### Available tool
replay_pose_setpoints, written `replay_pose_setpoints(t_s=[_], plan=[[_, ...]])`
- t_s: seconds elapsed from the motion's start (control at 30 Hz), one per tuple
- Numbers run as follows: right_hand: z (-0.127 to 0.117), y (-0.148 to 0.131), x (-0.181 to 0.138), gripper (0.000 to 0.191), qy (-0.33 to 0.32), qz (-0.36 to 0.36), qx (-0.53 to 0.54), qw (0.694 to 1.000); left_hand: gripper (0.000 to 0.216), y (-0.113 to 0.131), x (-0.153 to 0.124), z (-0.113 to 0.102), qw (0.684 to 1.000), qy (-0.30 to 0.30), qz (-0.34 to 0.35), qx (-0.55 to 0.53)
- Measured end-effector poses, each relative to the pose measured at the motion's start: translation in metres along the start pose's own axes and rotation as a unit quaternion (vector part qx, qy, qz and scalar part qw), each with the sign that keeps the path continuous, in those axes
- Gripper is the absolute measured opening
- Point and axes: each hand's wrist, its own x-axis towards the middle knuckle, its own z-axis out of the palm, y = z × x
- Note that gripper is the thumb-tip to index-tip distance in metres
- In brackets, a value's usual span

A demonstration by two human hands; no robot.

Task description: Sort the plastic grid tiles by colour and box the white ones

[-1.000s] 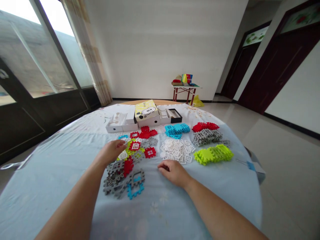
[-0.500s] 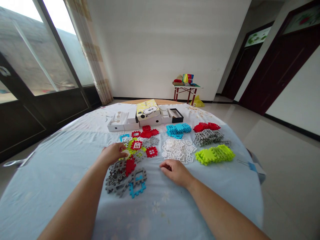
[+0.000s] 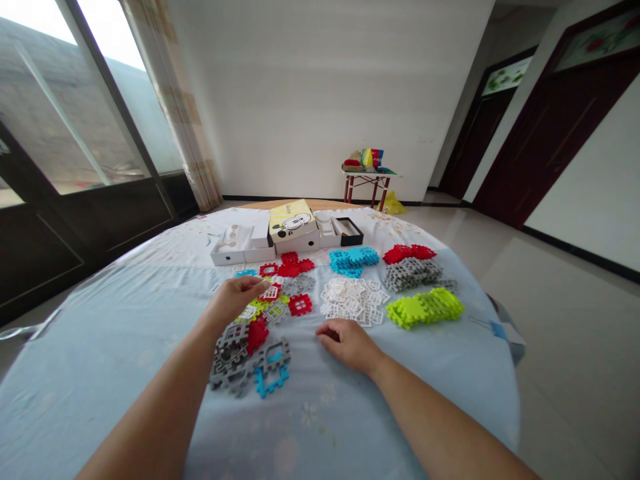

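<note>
My left hand [image 3: 234, 298] hovers over a mixed heap of interlocking plastic tiles [image 3: 260, 313] in red, grey, lime, white and blue. Its thumb and forefinger are pinched together beside a small white window tile [image 3: 271, 292]; what they hold I cannot make out. My right hand [image 3: 349, 343] rests on the pale blue tablecloth [image 3: 125, 347] as a loose fist, just in front of a pile of white tiles [image 3: 354, 299]. Nothing shows in it.
Sorted piles lie further back: blue tiles [image 3: 353, 259], red tiles [image 3: 409, 253], grey tiles [image 3: 413, 273] and lime tiles [image 3: 424, 308]. Open white boxes and a yellow box [image 3: 293, 221] stand at the far edge. A small red-legged table [image 3: 369, 180] is by the wall.
My left hand has lifted a little and shifted forward and right over the mixed heap, its fingertips now pinched by the white window tile. My right hand has stayed put.
</note>
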Motion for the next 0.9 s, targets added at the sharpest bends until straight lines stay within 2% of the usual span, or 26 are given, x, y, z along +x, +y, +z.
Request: replay_pose_setpoints(t_s=[0.2, 0.3, 0.4, 0.5, 0.57, 0.63, 0.7, 0.77, 0.9], plan=[[0.001, 0.001, 0.001, 0.018, -0.001, 0.004, -0.002, 1.000, 0.043, 0.028, 0.000, 0.042, 0.994, -0.098, 0.020, -0.033], [0.002, 0.002, 0.001, 0.018, -0.001, 0.008, -0.005, 1.000, 0.039, 0.048, 0.006, 0.062, 0.985, -0.134, 0.040, -0.104], [0.001, 0.001, 0.002, 0.017, -0.005, 0.016, -0.015, 1.000, 0.053, 0.062, 0.014, 0.072, 0.975, -0.138, 0.042, -0.167], [0.001, 0.000, 0.001, 0.018, -0.007, 0.019, -0.012, 1.000, 0.053, 0.056, 0.020, 0.067, 0.987, -0.094, 0.075, -0.103], [0.000, -0.001, 0.001, 0.019, -0.004, 0.015, -0.005, 1.000, 0.046, 0.041, 0.021, 0.054, 0.995, -0.039, 0.087, -0.006], [0.000, -0.001, 0.001, 0.019, 0.000, 0.005, -0.001, 1.000, 0.042, 0.022, 0.020, 0.037, 0.993, 0.009, 0.063, 0.103], [0.000, -0.001, 0.000, 0.019, 0.004, -0.004, -0.006, 1.000, 0.040, 0.007, 0.017, 0.023, 0.981, 0.017, 0.024, 0.192], [0.000, 0.000, 0.000, 0.019, 0.006, -0.007, -0.012, 1.000, 0.038, -0.002, 0.015, 0.013, 0.968, 0.001, -0.003, 0.251], [0.002, 0.000, 0.000, 0.020, 0.004, 0.000, -0.015, 1.000, 0.038, -0.005, 0.012, 0.014, 0.948, -0.009, -0.013, 0.317]])
